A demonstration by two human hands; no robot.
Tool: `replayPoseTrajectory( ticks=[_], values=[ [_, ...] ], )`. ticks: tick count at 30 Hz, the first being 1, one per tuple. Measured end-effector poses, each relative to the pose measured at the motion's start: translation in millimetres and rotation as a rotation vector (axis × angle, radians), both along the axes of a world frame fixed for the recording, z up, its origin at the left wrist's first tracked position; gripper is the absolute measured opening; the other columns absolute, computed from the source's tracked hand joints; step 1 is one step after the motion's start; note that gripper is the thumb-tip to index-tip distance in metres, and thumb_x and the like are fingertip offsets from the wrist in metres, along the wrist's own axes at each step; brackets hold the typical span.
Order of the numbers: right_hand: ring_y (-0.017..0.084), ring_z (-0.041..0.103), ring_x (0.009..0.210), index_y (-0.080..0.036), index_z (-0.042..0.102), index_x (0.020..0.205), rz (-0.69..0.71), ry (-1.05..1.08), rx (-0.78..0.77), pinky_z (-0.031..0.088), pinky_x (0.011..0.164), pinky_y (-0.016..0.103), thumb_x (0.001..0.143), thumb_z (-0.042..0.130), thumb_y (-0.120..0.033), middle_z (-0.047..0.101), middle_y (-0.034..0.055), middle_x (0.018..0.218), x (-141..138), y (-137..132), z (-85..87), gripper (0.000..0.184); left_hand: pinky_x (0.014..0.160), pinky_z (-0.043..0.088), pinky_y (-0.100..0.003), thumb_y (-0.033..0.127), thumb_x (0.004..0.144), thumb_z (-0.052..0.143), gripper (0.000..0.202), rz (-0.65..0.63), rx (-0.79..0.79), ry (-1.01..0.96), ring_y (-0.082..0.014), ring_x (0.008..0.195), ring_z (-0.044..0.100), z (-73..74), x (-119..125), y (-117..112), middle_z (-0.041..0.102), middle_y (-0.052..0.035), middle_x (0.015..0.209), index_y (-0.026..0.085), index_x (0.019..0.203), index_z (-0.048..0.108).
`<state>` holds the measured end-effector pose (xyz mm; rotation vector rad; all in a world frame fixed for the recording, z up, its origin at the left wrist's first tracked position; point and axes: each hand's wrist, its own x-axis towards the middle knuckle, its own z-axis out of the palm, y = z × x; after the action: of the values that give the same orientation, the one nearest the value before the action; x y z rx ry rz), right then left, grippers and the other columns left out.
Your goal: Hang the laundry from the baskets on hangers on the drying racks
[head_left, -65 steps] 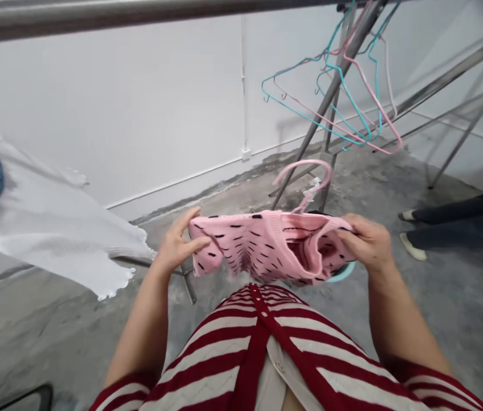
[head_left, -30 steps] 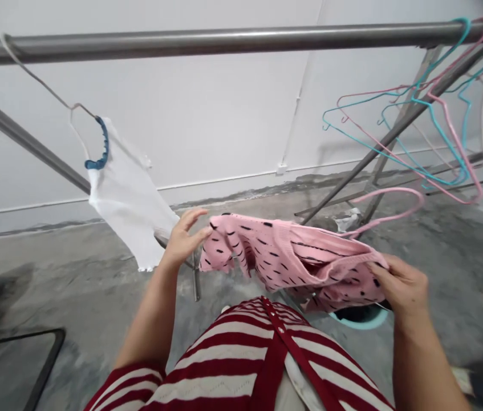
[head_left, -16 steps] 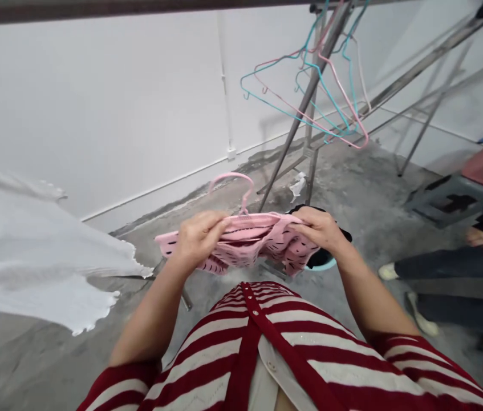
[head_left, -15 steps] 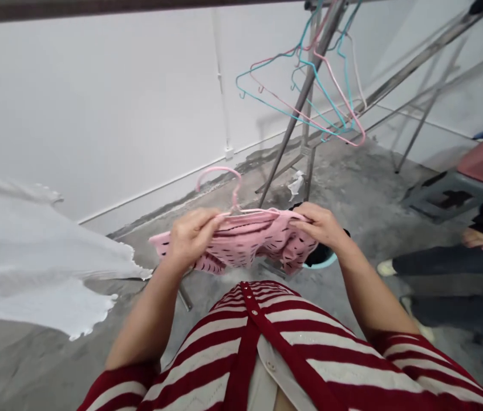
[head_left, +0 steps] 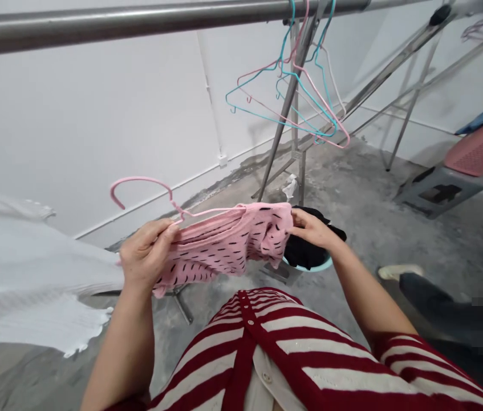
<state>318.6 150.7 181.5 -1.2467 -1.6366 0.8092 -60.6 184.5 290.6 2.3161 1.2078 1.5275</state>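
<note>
Since the last look, our hands have drawn apart and the pink knit top has opened out, and the pink hanger has swung over to our left, with its curved arm sticking out past our hand. The top now hangs in front of us at chest height, above the floor, with black dashes across its knit and its neck edge running along the hanger.

Our left hand is closed around the hanger's wire and the top's edge together, fingers curled in. Our right hand pinches the top's other shoulder between thumb and fingers, in a narrow grip.

Just below that hand sits a teal basin holding black cloth. To our left, a white ribbed garment hangs close beside our left hand. Above us runs the steel rail of a drying rack, with teal and pink wire hangers tangled on it.

We wear a red-and-white striped cardigan. Off to the right, a co-worker's leg and pale shoe stand near a grey stool and a pink basket.
</note>
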Motion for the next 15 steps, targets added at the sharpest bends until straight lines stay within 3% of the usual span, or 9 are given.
replayPoseTrajectory(
  ticks=[3, 6, 8, 10, 12, 15],
  values=[
    [0.016, 0.06, 0.076, -0.018, 0.061, 0.093, -0.186, 0.097, 0.064, 0.05, 0.074, 0.032, 0.081, 0.057, -0.046, 0.064, 0.0038, 0.083, -0.7, 7.0, -8.1, 0.031, 0.068, 0.049, -0.022, 0.023, 0.08, 0.063, 0.006, -0.013, -0.02, -0.022, -0.0107, 0.071, 0.062, -2.5, -14.1, -3.2, 0.068, 0.0027, 0.076, 0.02, 0.079, 0.069],
    [0.02, 0.059, 0.096, -0.019, 0.061, 0.101, -0.19, 0.001, 0.144, 0.048, 0.086, 0.034, 0.079, 0.061, -0.044, 0.063, 0.007, 0.102, 7.8, -2.1, 8.7, 0.033, 0.069, 0.05, -0.024, 0.024, 0.081, 0.062, 0.009, -0.091, -0.024, 0.036, -0.0125, 0.072, 0.064, -5.1, -19.0, -6.8, 0.07, 0.0009, 0.076, 0.02, 0.078, 0.07],
    [0.022, 0.054, 0.112, -0.021, 0.057, 0.117, -0.024, -0.103, 0.127, 0.044, 0.095, 0.037, 0.077, 0.064, -0.041, 0.058, 0.0096, 0.12, 8.9, -12.9, 29.0, 0.045, 0.07, 0.051, -0.024, 0.024, 0.083, 0.059, 0.013, -0.209, -0.011, 0.118, -0.0135, 0.073, 0.065, -5.8, -13.1, -9.6, 0.071, -0.0013, 0.077, 0.019, 0.08, 0.07],
    [0.022, 0.055, 0.11, -0.021, 0.054, 0.123, 0.193, -0.163, 0.05, 0.044, 0.095, 0.036, 0.08, 0.062, -0.039, 0.059, 0.0103, 0.119, 0.0, -21.0, 47.4, 0.048, 0.07, 0.05, -0.024, 0.024, 0.087, 0.054, 0.017, -0.353, 0.007, 0.229, -0.0132, 0.073, 0.065, -5.9, -1.5, -11.0, 0.072, -0.003, 0.079, 0.019, 0.084, 0.071],
    [0.019, 0.06, 0.095, -0.019, 0.06, 0.114, 0.426, -0.176, -0.069, 0.047, 0.085, 0.031, 0.083, 0.057, -0.041, 0.065, 0.0087, 0.104, -20.0, -23.9, 58.3, 0.038, 0.069, 0.048, -0.024, 0.027, 0.09, 0.049, 0.023, -0.432, 0.017, 0.334, -0.0125, 0.071, 0.063, -5.7, 10.9, -8.9, 0.071, -0.0034, 0.077, 0.02, 0.087, 0.071],
    [0.013, 0.057, 0.072, -0.017, 0.064, 0.092, 0.621, -0.073, -0.255, 0.045, 0.066, 0.024, 0.081, 0.058, -0.047, 0.063, 0.0034, 0.081, -61.7, -22.2, 60.1, 0.032, 0.065, 0.046, -0.025, 0.035, 0.092, 0.043, 0.031, -0.378, -0.019, 0.404, -0.0126, 0.066, 0.059, -7.1, 19.7, 1.2, 0.068, -0.0027, 0.069, 0.022, 0.087, 0.071]
  ],
)
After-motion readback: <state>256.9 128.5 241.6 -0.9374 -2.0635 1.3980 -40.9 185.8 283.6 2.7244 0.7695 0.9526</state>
